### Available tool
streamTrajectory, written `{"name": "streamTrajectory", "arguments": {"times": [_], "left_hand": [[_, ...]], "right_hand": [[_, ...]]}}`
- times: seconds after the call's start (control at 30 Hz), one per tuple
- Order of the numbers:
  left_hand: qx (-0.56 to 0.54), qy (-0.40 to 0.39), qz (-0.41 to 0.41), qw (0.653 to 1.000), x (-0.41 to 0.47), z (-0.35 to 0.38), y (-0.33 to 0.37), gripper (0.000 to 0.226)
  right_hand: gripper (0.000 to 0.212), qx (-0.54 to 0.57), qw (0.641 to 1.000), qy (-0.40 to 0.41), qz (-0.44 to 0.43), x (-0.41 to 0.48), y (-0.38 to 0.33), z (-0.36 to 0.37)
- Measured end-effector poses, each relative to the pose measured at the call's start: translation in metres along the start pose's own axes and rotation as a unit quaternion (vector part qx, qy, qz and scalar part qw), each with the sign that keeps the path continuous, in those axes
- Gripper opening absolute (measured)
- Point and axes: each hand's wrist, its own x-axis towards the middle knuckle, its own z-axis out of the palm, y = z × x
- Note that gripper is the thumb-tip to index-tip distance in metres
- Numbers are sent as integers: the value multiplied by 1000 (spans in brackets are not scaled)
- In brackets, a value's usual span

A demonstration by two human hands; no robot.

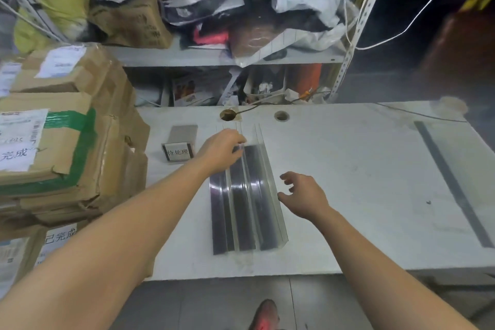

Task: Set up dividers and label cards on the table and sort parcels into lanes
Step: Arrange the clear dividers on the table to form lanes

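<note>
A group of clear acrylic dividers with dark bases [246, 201] lies side by side in the middle of the white table [361, 182], running front to back. My left hand [222, 151] pinches the upper edge of one clear panel near the far end. Beside the dividers' right edge hovers my right hand [302, 195], fingers apart and holding nothing. A label card in a clear stand [178, 152] with black printed characters sits to the left of the dividers. One more divider [452, 182] lies alone at the far right of the table.
Stacked cardboard parcels [53, 136] with paper labels crowd the table's left side. A metal shelf [214, 53] behind holds bags, boxes and mailers. Two round cable holes [281, 116] pierce the table's back edge. A cable crosses the back right. My shoe [265, 316] shows below.
</note>
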Motion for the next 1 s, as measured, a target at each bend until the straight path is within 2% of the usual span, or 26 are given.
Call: {"name": "streamTrajectory", "arguments": {"times": [0.13,0.3,0.63,0.83,1.0], "left_hand": [[32,-46,60,997,36,10,6,30],[80,-115,132,981,71,10,5,35],[139,-185,249,940,109,16,-13,10],[89,-188,248,946,123,16,-21,8],[73,-149,245,955,144,7,-17,8]], "right_hand": [[41,88,996,-22,24,7,12,10],[35,179,983,-6,46,8,10,13],[34,177,979,-7,103,11,-10,26],[32,143,981,23,126,7,-12,25],[32,129,980,34,147,-15,3,9]]}}
